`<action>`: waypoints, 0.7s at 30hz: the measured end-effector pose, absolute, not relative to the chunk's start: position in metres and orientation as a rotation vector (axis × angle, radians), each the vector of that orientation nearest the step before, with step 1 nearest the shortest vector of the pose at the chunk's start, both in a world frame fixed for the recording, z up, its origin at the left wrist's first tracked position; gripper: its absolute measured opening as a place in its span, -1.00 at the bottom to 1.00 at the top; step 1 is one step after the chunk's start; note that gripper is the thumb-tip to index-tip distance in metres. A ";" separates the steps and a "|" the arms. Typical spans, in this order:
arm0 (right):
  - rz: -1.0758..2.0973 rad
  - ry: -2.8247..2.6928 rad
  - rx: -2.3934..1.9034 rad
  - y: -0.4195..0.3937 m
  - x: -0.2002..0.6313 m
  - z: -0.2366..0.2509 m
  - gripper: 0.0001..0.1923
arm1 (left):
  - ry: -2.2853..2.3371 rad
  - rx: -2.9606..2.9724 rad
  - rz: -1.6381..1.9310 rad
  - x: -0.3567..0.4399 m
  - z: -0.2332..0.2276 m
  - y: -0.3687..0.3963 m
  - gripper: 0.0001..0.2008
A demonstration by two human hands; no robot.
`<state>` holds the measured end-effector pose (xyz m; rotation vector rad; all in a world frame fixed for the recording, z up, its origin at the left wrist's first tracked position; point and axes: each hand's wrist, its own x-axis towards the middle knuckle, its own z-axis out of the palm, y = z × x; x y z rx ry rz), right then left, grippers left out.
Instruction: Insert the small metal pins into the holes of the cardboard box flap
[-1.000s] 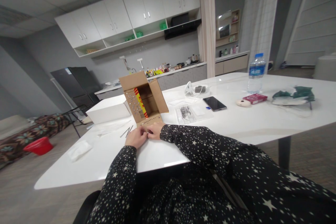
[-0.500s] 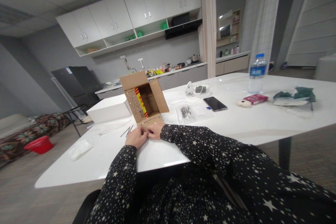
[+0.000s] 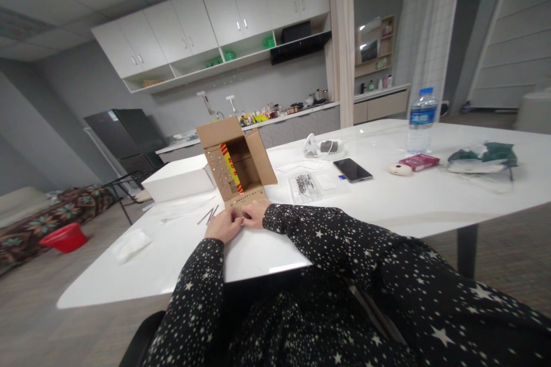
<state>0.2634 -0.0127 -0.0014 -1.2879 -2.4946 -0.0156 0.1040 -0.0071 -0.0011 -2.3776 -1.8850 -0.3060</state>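
My left hand (image 3: 224,225) and my right hand (image 3: 255,214) meet at the near flap of an open cardboard box (image 3: 267,161). The fingers of both are curled in and close together. Whatever they pinch, if anything, is hidden or too small to make out. Small dots, perhaps holes or metal bits, line the near flap and the left flap. Yellow and red tape (image 3: 232,167) runs down the left flap. Thin metal rods (image 3: 210,214) lie just left of my left hand. Right of the box sits a clear plastic case (image 3: 305,186) with several small metal pieces in it.
On the white table (image 3: 267,252), a white box (image 3: 177,178) stands at left, crumpled tissue (image 3: 131,244) nearer me. To the right are a phone (image 3: 353,170), a white corded device (image 3: 325,147), a pink packet (image 3: 419,161), a water bottle (image 3: 422,120) and a green-and-white bundle (image 3: 482,157).
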 end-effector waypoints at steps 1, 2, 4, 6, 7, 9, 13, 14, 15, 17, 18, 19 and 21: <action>-0.016 -2.496 -1.289 -0.012 0.263 -0.001 -0.67 | -1.881 -2.379 -0.301 0.104 0.000 -0.007 -0.81; -0.015 -2.498 -1.288 -0.012 0.263 -0.002 -0.67 | -1.878 -2.380 -0.294 0.105 0.000 -0.008 -0.82; -0.016 -2.503 -1.285 -0.011 0.263 -0.002 -0.67 | -1.876 -2.380 -0.277 0.106 0.002 -0.010 -0.82; -0.019 -2.507 -1.286 -0.011 0.263 -0.003 -0.67 | -1.879 -2.381 -0.263 0.107 0.004 -0.011 -0.82; -0.022 -2.508 -1.288 -0.011 0.263 -0.003 -0.67 | -1.882 -2.379 -0.257 0.108 0.004 -0.012 -0.82; -0.027 -2.505 -1.294 -0.011 0.263 -0.003 -0.67 | -1.880 -2.374 -0.250 0.108 0.004 -0.012 -0.82; -0.030 -2.499 -1.272 -0.013 0.263 -0.002 -0.68 | -1.877 -2.362 -0.243 0.107 0.003 -0.012 -0.81; -0.028 -2.499 -1.268 -0.013 0.263 -0.001 -0.68 | -1.880 -2.360 -0.242 0.107 0.003 -0.012 -0.81; -0.027 -2.498 -1.267 -0.013 0.263 -0.001 -0.68 | -1.882 -2.359 -0.241 0.107 0.003 -0.012 -0.81; -0.027 -2.499 -1.269 -0.013 0.264 -0.001 -0.68 | -1.877 -2.367 -0.239 0.107 0.004 -0.012 -0.81; -0.028 -2.501 -1.268 -0.012 0.264 -0.002 -0.67 | -1.875 -2.368 -0.238 0.107 0.004 -0.013 -0.81; -0.032 -2.502 -1.268 -0.012 0.264 -0.002 -0.68 | -1.873 -2.368 -0.236 0.107 0.005 -0.013 -0.81; -0.040 -2.500 -1.268 -0.011 0.263 -0.002 -0.68 | -1.871 -2.369 -0.230 0.108 0.005 -0.014 -0.81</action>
